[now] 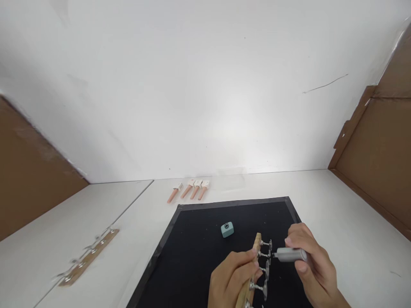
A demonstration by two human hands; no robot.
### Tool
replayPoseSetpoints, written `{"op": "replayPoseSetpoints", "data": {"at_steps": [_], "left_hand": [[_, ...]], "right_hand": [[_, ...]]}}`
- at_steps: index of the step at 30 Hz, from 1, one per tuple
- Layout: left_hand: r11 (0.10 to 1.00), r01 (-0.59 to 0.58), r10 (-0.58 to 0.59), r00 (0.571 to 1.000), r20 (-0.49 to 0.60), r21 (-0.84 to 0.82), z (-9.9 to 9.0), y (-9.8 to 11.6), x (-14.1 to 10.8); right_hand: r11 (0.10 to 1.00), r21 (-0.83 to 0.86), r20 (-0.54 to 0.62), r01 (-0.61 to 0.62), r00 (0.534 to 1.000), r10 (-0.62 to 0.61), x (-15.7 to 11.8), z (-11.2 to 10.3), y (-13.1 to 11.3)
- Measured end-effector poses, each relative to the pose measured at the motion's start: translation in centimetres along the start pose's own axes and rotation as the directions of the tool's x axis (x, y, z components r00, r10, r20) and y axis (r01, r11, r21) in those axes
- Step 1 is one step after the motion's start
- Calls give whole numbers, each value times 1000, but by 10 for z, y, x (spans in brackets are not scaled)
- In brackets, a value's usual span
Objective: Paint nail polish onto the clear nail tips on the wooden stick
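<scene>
Low in the view, my left hand (233, 276) grips a light wooden strip (246, 295) that carries several small metal stands (261, 285) along its right side. My right hand (316, 265) is closed around the silver-grey cap of a nail polish brush (290, 255). The brush's dark tip points left and meets, or nearly meets, the disc-like end of one of the upper stands; contact is hard to make out. Beyond my left hand, a teal nail polish bottle (227, 229) sits uncapped on the black mat (195, 239), its dark neck opening showing.
Several bottles with salmon-pink handles (194, 189) lie on the white table behind the mat. At left rests a second wooden strip (88, 259) with metal stands. A white panel (205, 94) closes the back, and brown cardboard walls (375, 141) flank the sides.
</scene>
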State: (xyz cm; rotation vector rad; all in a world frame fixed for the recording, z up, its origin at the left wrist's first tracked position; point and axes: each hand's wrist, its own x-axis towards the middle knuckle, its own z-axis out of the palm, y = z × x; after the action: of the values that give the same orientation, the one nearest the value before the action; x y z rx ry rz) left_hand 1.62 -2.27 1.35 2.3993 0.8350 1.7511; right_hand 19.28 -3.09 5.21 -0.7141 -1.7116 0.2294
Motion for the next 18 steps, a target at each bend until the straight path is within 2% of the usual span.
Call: {"op": "replayPoseSetpoints", "data": {"at_steps": [4,7,10,14,18], "left_hand": [[984,116,-114,993,25,-136,-1,-1,-3],[939,230,-230,973,31,-255,-3,-1,-2],[908,303,-303,952,44,-291,-5,0,1],[904,316,-314,948,56,-287,-6,1,3],[903,306,-301,951,65,-301,-3,1,2]], "right_hand": [[999,-11,-36,34,999,-35,-3,1,1],[1000,15,-38,-1,999,2,-3,1,0],[997,70,-12,-44,999,45,-2,1,-2],[991,119,44,-63,997,58,1,1,-4],[995,87,64,-47,997,41,1,0,-3]]}}
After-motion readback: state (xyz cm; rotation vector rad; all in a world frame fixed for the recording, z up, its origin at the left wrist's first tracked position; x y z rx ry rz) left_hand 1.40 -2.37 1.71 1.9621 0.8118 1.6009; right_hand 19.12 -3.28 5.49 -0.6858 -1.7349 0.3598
